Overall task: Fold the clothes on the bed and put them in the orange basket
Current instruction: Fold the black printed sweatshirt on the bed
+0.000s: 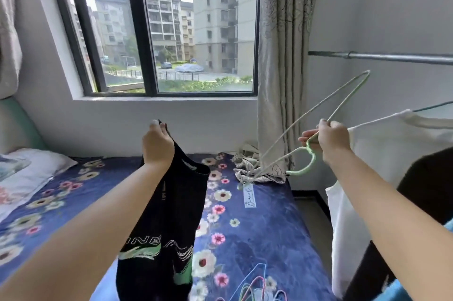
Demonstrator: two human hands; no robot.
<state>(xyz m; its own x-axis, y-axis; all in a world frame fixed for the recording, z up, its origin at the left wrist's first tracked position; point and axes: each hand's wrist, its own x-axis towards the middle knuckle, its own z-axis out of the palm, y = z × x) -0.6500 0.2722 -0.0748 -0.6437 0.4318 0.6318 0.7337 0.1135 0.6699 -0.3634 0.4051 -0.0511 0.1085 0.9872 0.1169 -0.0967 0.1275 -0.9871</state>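
Above the bed (257, 227), with its soft blue flowered sheet, my left hand (157, 144) pinches the top edge of a black shirt (166, 222); the thin cloth hangs limp, with white and green print low on it. My right hand (331, 141) is raised and curls round a thin wire hanger (316, 119) with a pale green hook. More coloured hangers (257, 288) lie on the near bed. At the right, a white garment (382, 161) hangs below a metal rail (392, 57). A patterned curtain (282, 55) falls beside the far window (157, 26).
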